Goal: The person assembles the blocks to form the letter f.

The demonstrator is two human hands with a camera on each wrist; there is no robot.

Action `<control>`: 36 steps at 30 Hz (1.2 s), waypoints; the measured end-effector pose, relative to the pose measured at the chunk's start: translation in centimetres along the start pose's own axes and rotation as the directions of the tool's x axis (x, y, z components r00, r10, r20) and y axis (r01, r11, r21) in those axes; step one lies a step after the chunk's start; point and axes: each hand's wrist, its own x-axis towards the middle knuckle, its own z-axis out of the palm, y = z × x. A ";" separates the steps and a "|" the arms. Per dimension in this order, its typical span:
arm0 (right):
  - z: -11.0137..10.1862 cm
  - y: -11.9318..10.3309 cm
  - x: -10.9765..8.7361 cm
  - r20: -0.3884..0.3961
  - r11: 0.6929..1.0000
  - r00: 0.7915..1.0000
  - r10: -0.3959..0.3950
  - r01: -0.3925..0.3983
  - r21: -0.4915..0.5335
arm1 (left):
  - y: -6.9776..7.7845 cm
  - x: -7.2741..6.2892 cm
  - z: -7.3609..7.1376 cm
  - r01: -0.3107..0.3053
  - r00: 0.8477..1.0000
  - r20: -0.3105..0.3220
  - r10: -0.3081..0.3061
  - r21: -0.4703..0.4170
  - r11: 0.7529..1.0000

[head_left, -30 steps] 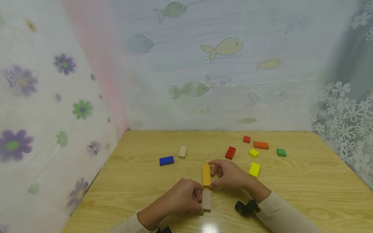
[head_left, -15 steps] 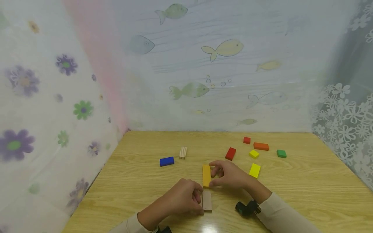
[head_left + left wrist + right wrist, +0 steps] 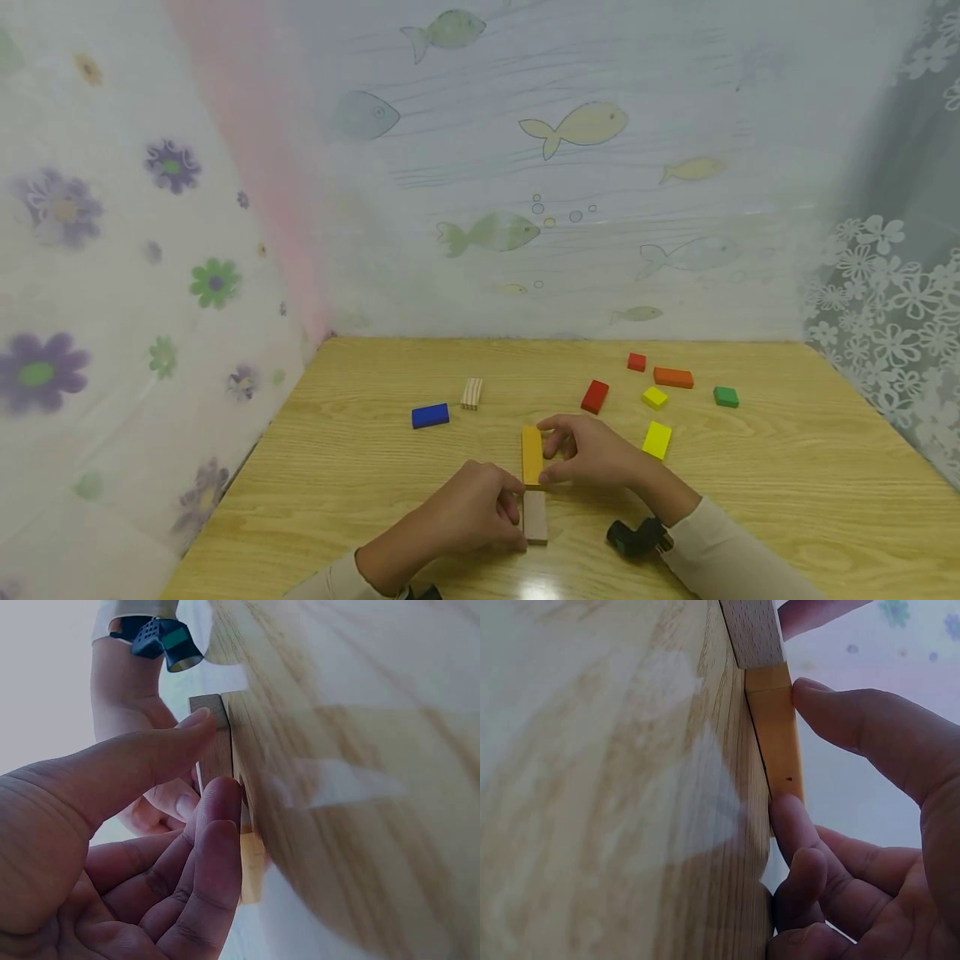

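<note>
An orange-yellow block (image 3: pixel 532 455) and a plain wooden block (image 3: pixel 536 517) lie flat on the wooden table, end to end in one line, the plain one nearer me. My left hand (image 3: pixel 476 508) holds the plain block from the left, its thumb (image 3: pixel 196 720) at the near end and its fingertips along the side. From the right, my right hand (image 3: pixel 592 452) holds the orange-yellow block, thumb (image 3: pixel 817 701) by the near end and index finger toward the far end. The right wrist view shows the two blocks' ends meeting.
A blue block (image 3: pixel 430 416) and a striped wooden block (image 3: pixel 472 393) lie to the left. Farther right are red (image 3: pixel 595 397), small red (image 3: pixel 637 362), orange (image 3: pixel 673 377), small yellow (image 3: pixel 655 397), yellow (image 3: pixel 657 439) and green (image 3: pixel 726 397) blocks. Patterned sheets hang behind the table (image 3: pixel 360 467).
Both hands keep nearly the same places on their blocks. The plain block has edged slightly to the right; the whole head view has shifted a little.
</note>
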 end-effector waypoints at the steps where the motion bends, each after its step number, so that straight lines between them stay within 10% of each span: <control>1: 0.0 0.0 0.0 0.001 1.000 1.000 0.000 0.000 -0.001 | 0.0 0.0 0.0 -0.002 1.000 0.000 0.002 0.004 1.000; 36: 0.0 -0.1 -0.2 0.007 1.000 1.000 0.003 -0.003 0.010 | 0.5 -0.2 -0.1 0.013 1.000 -0.009 -0.013 0.031 0.999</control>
